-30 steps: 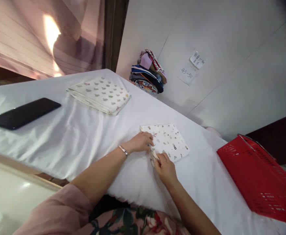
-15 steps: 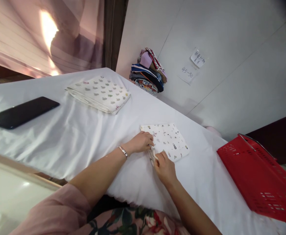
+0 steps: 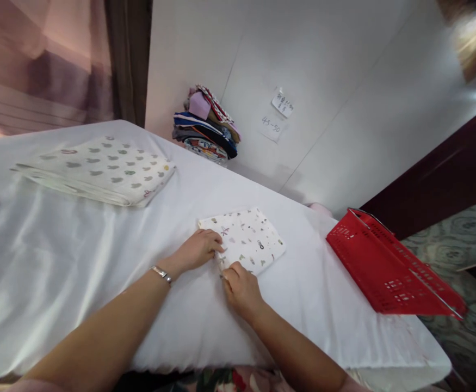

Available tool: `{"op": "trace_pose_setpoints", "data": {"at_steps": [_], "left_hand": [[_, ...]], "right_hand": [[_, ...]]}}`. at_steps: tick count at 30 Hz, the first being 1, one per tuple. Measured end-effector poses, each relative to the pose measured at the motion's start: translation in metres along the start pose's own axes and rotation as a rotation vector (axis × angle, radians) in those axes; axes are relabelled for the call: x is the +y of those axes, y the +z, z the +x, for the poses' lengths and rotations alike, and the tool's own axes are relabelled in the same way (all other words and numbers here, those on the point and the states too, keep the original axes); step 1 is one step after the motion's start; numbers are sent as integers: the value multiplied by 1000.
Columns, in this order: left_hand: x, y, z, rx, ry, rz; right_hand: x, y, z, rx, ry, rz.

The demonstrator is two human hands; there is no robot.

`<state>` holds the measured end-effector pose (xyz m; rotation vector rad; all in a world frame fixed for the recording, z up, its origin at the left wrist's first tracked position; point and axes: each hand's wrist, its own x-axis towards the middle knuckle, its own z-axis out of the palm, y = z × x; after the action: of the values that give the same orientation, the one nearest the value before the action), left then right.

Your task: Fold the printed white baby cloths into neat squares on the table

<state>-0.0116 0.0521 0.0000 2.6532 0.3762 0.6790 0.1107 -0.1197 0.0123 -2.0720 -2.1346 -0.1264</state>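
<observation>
Head view shows the right hand (image 3: 241, 288) pinching the near corner of a small folded, printed white cloth (image 3: 252, 239) on the white-covered surface (image 3: 315, 305); the left hand (image 3: 199, 249) rests curled at its left edge, grip unclear.

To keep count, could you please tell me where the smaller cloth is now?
In the head view, the smaller cloth lies near centre, touched by the left hand and right hand, between the larger cloth at left and basket at right.

hands (image 3: 242, 289) on fldd cloth (image 3: 249, 235), near edge | red bskt (image 3: 378, 264) to R
</observation>
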Motion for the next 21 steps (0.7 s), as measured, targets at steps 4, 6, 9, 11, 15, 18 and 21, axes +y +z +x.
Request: {"op": "trace_pose_setpoints", "data": {"at_steps": [4,6,9,11,15,18,21], "left_hand": [[1,-2,1,-4,-28,-9],[3,-4,1,-3,-37,-11],[13,-7,1,14,-36,-20],[23,-9,1,16,-16,-50],[38,-8,2,-36,-21,-108],[38,-5,3,-40,-130,-154],[34,-3,3,-54,-214,-212]], "right_hand": [[1,3,1,17,8,27],[1,4,1,32,8,39],[2,6,1,62,9,51],[2,8,1,71,11,55],[1,9,2,65,11,61],[-1,4,0,51,31,122],[-1,-10,0,40,3,311]]}}
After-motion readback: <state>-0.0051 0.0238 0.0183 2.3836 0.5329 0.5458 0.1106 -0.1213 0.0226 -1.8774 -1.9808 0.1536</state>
